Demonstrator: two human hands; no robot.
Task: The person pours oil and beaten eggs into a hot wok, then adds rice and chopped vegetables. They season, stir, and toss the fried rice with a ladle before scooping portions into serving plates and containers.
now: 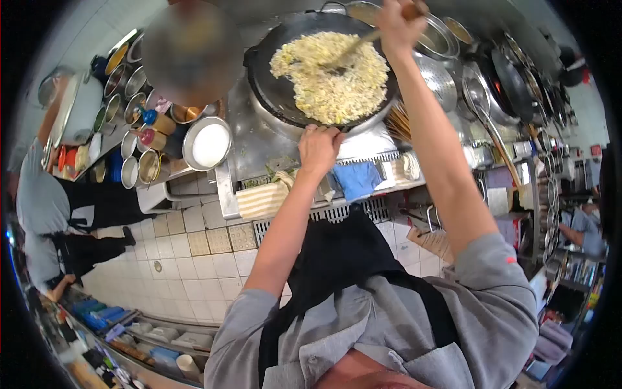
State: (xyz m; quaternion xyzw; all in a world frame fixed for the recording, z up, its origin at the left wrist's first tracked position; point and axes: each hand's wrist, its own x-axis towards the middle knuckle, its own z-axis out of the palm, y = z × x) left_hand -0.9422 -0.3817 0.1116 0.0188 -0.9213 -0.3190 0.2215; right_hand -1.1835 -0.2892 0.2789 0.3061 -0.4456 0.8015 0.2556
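Just beyond your left hand (319, 150), curled at the wok's near rim, grip unclear, pale yellow food (337, 97) lies in the wok (278, 97); your right hand (400, 29) closes round the utensil (357, 47) dipping into it.

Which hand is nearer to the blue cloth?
The left hand. It rests at the near rim of the wok, just beyond the cloth; the right hand grips a utensil, farther away.

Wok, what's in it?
The wok holds pale yellow-and-white food, with a long-handled tool dipped in; bare dark metal shows at image left. Food covers most of the bottom, hiding it; the tool's end is blurred, partly buried.
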